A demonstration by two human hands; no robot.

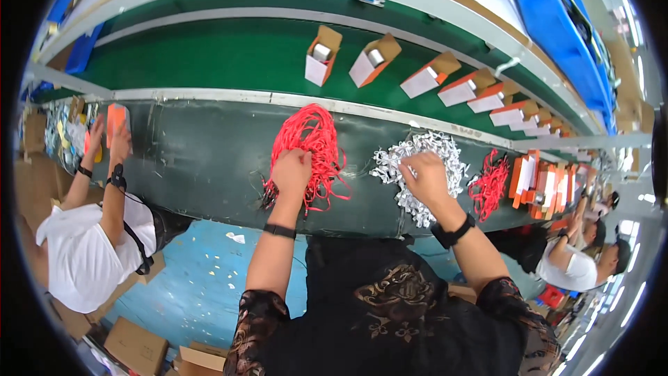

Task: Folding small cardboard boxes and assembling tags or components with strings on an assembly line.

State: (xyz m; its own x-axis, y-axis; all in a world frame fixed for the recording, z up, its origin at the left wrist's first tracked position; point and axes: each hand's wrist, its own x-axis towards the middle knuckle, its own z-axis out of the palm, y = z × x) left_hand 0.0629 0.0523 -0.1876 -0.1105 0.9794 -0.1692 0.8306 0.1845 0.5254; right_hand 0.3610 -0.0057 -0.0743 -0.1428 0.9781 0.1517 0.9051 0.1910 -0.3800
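My left hand (292,173) is over the near part of a heap of red cords (313,125), its fingers curled closed. Whatever they grip, if anything, is hidden. The cords look like flat lanyards or cables with dark ends at the near left. To the right, my right hand (426,178) bends over a pile of small white and grey pieces (445,146), thumb and fingers drawn together at the pile's left part. I cannot make out what is in that pinch. Dark bands circle both wrists.
Open orange-and-white boxes (421,82) stand in a row on the green conveyor (209,49) beyond the bench (202,160). A smaller red cord bundle (490,184) and stacked boxes (539,184) are at right. A co-worker's hands (120,141) hold an orange box at far left.
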